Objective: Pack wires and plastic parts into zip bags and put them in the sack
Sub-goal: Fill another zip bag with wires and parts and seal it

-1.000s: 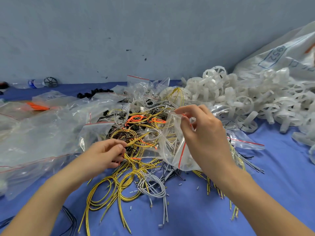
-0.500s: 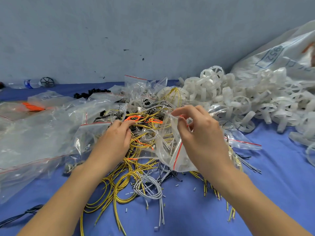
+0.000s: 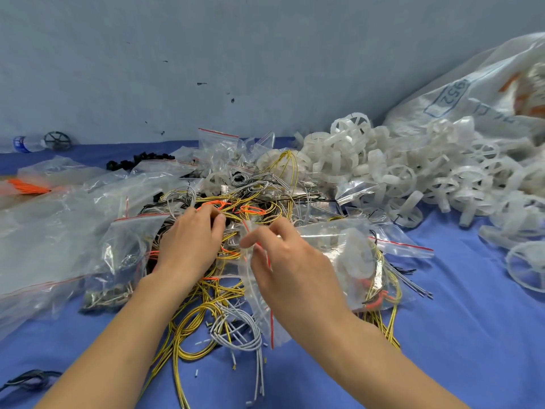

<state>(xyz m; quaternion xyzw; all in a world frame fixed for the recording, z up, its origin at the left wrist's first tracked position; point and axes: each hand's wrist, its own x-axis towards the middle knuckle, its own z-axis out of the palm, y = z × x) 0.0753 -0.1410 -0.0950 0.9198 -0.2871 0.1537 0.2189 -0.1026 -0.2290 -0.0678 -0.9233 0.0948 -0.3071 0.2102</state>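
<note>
A tangle of yellow, grey, black and orange wires lies heaped on the blue cloth in front of me. My left hand rests on top of the heap, fingers curled down into the wires near the orange loops. My right hand pinches the red-striped mouth of a clear zip bag, which holds a white plastic part and some wires. White plastic wheel-shaped parts are piled at the right. The white woven sack lies at the far right.
Several clear zip bags, some filled, cover the left side; one holds orange wires. Small black parts lie near the wall. A water bottle and a dark wheel stand at the far left. A black wire bundle lies at bottom left.
My left hand has moved up from the near edge of the heap to its top by the orange loops. My right hand has lowered and tipped the bag toward the right.
</note>
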